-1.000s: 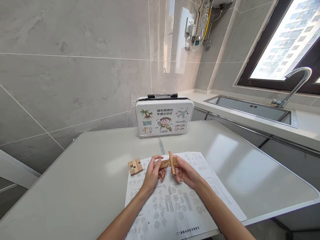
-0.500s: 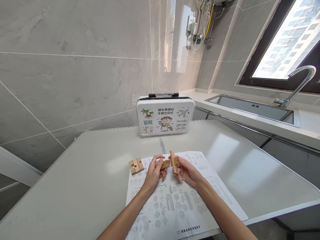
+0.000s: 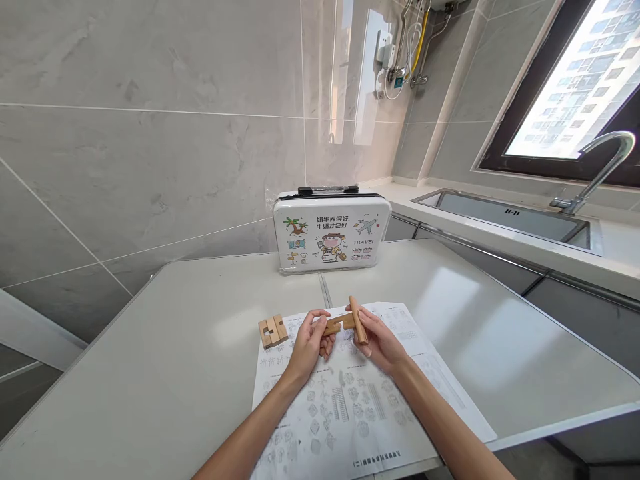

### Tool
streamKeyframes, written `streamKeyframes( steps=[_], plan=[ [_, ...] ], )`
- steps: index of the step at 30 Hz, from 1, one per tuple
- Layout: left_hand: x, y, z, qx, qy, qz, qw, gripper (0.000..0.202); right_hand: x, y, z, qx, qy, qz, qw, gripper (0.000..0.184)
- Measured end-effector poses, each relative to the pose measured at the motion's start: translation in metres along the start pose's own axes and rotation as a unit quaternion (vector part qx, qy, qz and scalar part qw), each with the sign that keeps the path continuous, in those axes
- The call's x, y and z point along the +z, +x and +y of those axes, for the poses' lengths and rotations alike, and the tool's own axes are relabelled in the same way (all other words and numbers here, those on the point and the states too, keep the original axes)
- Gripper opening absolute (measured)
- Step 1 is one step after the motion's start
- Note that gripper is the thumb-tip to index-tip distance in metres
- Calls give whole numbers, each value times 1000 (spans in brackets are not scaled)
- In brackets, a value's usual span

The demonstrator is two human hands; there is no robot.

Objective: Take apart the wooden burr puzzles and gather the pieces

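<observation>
the fingers of the left hand [image 3: 304, 343] pinch one end of a notched wooden bar [image 3: 333, 327], its cut edge showing. the fingers of the right hand [image 3: 383, 343] grip a wooden rod [image 3: 357, 320], tilted and crossing the bar's other end; whether the two are interlocked i can't tell. both are above a printed sheet [image 3: 373, 433] on the bench [image 3: 190, 347]. a wooden block cluster [image 3: 273, 332] sits at the sheet's far left corner, and a white case [image 3: 345, 230] stands upright behind.

Table [image 3: 165, 373] bears printed paper [image 3: 367, 437], blocks [image 3: 278, 333] at its corner; upright case [image 3: 333, 220].
</observation>
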State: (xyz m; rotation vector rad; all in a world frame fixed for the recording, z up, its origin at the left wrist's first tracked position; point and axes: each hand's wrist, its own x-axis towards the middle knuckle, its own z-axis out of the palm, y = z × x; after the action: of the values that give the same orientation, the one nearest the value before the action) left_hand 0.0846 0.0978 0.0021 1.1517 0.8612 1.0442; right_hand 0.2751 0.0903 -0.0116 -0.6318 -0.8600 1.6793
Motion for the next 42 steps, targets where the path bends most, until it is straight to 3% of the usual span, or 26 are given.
streamKeyframes(
  steps=[12, 21, 28, 36, 39, 42],
  plan=[
    [-1, 0, -2, 6, 1, -6, 1000, 41, -3, 2, 1, 4, 16, -11, 1000, 31],
    [2, -2, 1, 15, 17, -10, 1000, 42, 1, 3, -2, -35, -3, 50, 998, 25],
    [-1, 0, 5, 39, 40, -27, 998, 41, -4, 1, 1, -15, 31, 20, 999, 17],
    [-4, 2, 7, 65, 106, -14, 992, 37, 6, -1, -3, -16, 62, 61, 996, 21],
    [-3, 0, 9, 64, 113, -22, 991, 39, 6, -1, -2, -28, 69, 61, 995, 21],
    [-5, -1, 12, 82, 120, 17, 989, 39, 3, -2, -4, -82, 92, 87, 989, 19]
  ],
)
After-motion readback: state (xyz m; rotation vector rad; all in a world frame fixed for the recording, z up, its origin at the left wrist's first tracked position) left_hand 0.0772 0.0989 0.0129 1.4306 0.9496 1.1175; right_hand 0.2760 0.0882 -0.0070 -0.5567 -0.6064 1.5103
